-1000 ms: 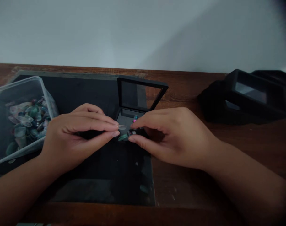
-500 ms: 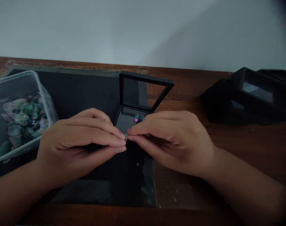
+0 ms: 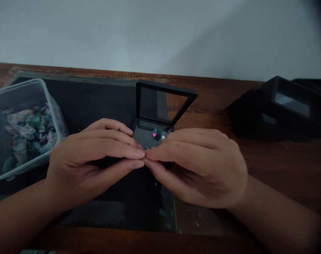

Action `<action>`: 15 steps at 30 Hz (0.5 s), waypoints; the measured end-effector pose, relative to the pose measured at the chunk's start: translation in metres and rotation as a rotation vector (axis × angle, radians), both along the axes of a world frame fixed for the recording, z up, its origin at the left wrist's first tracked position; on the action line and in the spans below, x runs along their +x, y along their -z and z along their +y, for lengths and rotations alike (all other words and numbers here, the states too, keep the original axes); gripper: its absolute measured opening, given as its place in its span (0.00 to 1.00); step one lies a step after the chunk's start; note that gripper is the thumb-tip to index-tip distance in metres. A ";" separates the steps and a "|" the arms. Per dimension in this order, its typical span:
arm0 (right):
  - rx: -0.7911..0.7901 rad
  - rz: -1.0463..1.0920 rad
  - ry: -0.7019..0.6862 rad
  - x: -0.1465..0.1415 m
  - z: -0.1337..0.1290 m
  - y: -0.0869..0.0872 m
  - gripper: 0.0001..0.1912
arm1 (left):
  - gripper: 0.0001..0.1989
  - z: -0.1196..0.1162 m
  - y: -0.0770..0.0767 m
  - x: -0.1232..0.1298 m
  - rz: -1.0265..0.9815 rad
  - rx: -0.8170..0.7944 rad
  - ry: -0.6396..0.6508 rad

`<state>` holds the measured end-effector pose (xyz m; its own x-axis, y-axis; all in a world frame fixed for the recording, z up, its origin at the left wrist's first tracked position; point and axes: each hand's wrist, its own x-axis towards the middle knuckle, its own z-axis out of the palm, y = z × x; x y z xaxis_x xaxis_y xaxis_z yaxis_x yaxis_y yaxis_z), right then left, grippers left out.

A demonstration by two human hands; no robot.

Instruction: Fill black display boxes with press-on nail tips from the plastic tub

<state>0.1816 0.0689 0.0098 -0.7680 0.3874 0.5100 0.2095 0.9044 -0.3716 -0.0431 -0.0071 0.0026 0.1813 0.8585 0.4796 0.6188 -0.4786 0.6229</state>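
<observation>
My left hand (image 3: 97, 155) and my right hand (image 3: 197, 164) meet fingertip to fingertip over the dark mat. Thumb and forefinger of each are pinched together. Whatever sits between them is almost wholly covered and too small to name. Just behind the fingers stands a small black box (image 3: 143, 132), its framed see-through lid (image 3: 167, 88) tipped up. Inside lie several small glossy pieces, among them a teal and pink one (image 3: 154, 133) and a clear shiny one (image 3: 164, 135). My right fingers hide part of the box.
On the left, a clear plastic tub (image 3: 50, 106) holds many translucent, nail-shaped pieces (image 3: 30, 130). A black angular object (image 3: 276, 109) stands at the right on the wooden table (image 3: 268, 158). Beneath my hands lies a black mat (image 3: 97, 102), and a pale wall rises behind.
My right hand has turned slightly and lowered, and both pinches have come closer together. More of the shiny pieces in the box now show. The whole view has shifted a little.
</observation>
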 end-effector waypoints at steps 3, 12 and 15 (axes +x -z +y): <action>0.023 -0.012 0.039 0.001 -0.001 -0.001 0.09 | 0.09 0.000 0.001 0.000 -0.013 -0.009 0.000; 0.068 -0.022 -0.074 0.004 -0.001 -0.007 0.19 | 0.10 -0.010 0.004 0.001 -0.072 -0.137 -0.058; 0.080 0.014 -0.063 0.001 -0.001 -0.005 0.19 | 0.11 -0.010 0.005 0.001 -0.071 -0.129 -0.062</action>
<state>0.1829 0.0681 0.0150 -0.7822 0.2959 0.5482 0.1465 0.9427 -0.2998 -0.0416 -0.0169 -0.0022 0.0958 0.9223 0.3744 0.5971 -0.3542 0.7197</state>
